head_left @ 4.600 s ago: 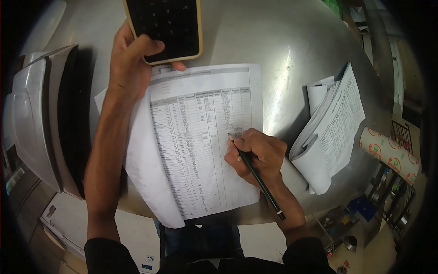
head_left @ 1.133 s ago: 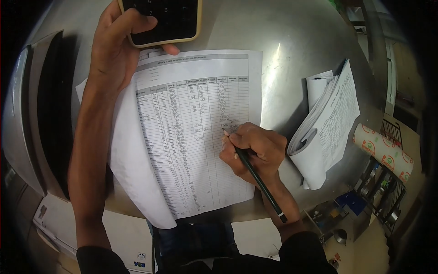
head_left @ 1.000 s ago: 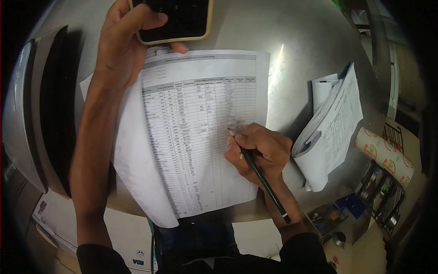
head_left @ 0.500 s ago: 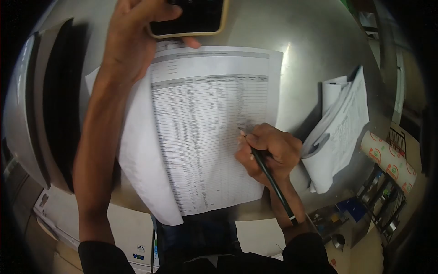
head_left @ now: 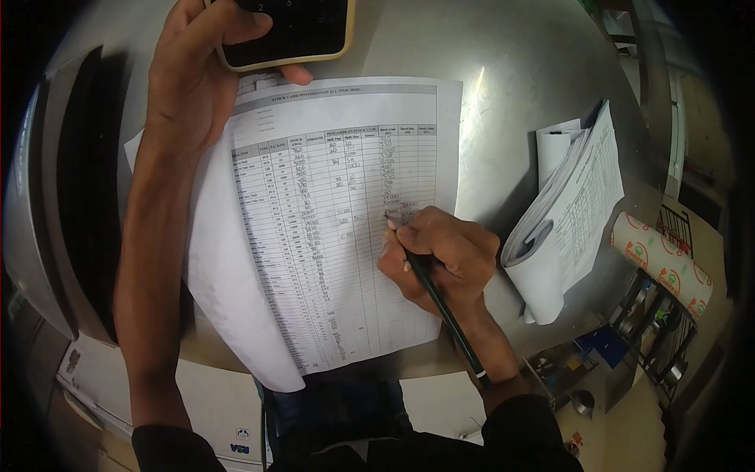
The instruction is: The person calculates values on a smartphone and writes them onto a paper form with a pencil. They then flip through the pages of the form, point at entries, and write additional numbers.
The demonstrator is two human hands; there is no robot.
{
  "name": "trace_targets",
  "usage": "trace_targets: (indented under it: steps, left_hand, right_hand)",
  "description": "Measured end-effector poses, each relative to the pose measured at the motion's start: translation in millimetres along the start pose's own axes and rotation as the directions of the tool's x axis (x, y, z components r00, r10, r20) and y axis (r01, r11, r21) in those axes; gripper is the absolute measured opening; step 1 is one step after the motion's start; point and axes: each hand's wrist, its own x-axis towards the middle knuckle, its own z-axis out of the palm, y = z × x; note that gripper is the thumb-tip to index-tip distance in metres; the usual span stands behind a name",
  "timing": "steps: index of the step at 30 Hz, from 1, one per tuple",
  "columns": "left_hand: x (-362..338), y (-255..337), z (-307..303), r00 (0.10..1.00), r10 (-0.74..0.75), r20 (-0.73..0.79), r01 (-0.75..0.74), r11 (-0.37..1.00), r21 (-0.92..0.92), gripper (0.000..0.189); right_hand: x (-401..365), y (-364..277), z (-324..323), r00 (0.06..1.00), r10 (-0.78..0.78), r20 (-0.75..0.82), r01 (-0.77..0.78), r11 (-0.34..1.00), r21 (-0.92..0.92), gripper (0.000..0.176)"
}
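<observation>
My left hand [head_left: 197,71] is closed around a smartphone [head_left: 291,31] in a pale case, its thumb over the dark screen, where a few digits show. Beneath it lies a printed stock sheet [head_left: 409,299], a table with handwritten numbers in several columns. The left side of the paper stack curls over in a white fold [head_left: 228,283]. My right hand [head_left: 448,256] rests on the sheet, fingers pinched round a dark pencil [head_left: 444,307]. The pencil's tip is at the handwritten entries in a right-hand column; its back end slants toward my wrist.
The papers lie on a metal table [head_left: 425,47]. To the right is a folded bundle of printed sheets [head_left: 570,212]. Farther right are a patterned paper roll [head_left: 664,263] and a black rack [head_left: 664,338]. A dark-edged appliance [head_left: 86,197] stands left.
The phone, sheet and both hands appear slightly farther left in view, as does the paper bundle. Digits now show on the phone screen, and the sheet's writing is sharper. Both grips stay the same.
</observation>
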Motion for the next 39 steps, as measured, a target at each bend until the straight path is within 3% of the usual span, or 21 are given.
trace_targets:
  steps: [20, 25, 29, 33, 39]
  left_hand:
    - [-0.4, 2.8, 4.9, 1.000, -0.019, -0.020, 0.020, 0.999, 0.033, 0.060]
    - [-1.2, -0.9, 2.3, 0.999, 0.038, 0.001, -0.038, 0.998, 0.047, 0.061]
    - [0.2, 5.8, 4.7, 0.999, -0.043, -0.015, 0.043, 0.998, 0.049, 0.062]
    - [-3.5, -0.8, 4.6, 0.999, 0.051, -0.002, -0.051, 0.998, 0.039, 0.062]
    - [-3.1, 1.8, 7.0, 0.999, 0.031, -0.017, -0.030, 0.996, 0.087, 0.062]
  right_hand:
    - [0.6, -2.3, -2.1, 1.000, 0.027, -0.003, -0.027, 1.000, -0.007, 0.026]
    - [-3.1, 1.7, -1.0, 0.999, 0.012, -0.032, -0.012, 1.000, 0.000, 0.027]
    - [-0.8, -0.9, -2.8, 1.000, 0.022, -0.006, -0.022, 1.000, -0.017, 0.029]
    - [-2.1, -0.9, -1.0, 0.999, 0.028, -0.034, -0.029, 1.000, -0.008, 0.029]
    - [-3.5, -0.8, -3.8, 0.999, 0.030, -0.019, -0.030, 0.999, -0.028, 0.027]
